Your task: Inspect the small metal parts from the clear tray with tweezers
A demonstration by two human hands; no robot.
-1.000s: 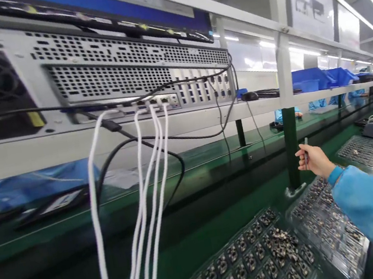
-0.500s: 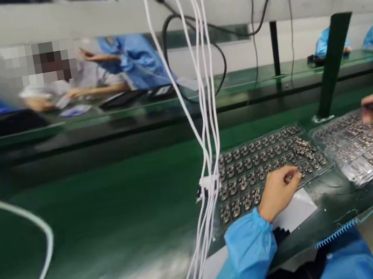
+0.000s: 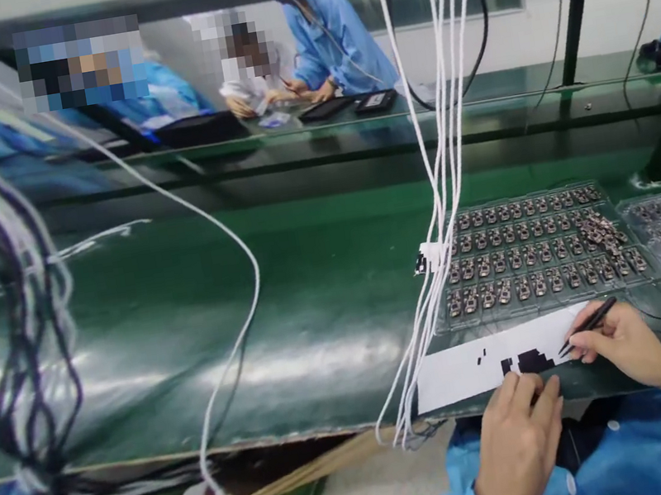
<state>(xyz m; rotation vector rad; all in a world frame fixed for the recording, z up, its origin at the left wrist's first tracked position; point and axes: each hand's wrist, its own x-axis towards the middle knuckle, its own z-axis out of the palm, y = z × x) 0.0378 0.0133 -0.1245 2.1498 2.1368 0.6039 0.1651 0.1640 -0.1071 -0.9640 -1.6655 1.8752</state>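
Right grip (image 3: 618, 340) pinches tweezers (image 3: 587, 325), tips on white strip (image 3: 468, 368); left grip (image 3: 517, 435) loosely curled, holding nothing, beside strip.

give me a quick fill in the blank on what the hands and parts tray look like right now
1. The right hand holds black ____.
2. The left hand rests at the near edge of the white ____.
3. The parts tray lies on the ____ conveyor belt.

Missing words: tweezers; sheet; green
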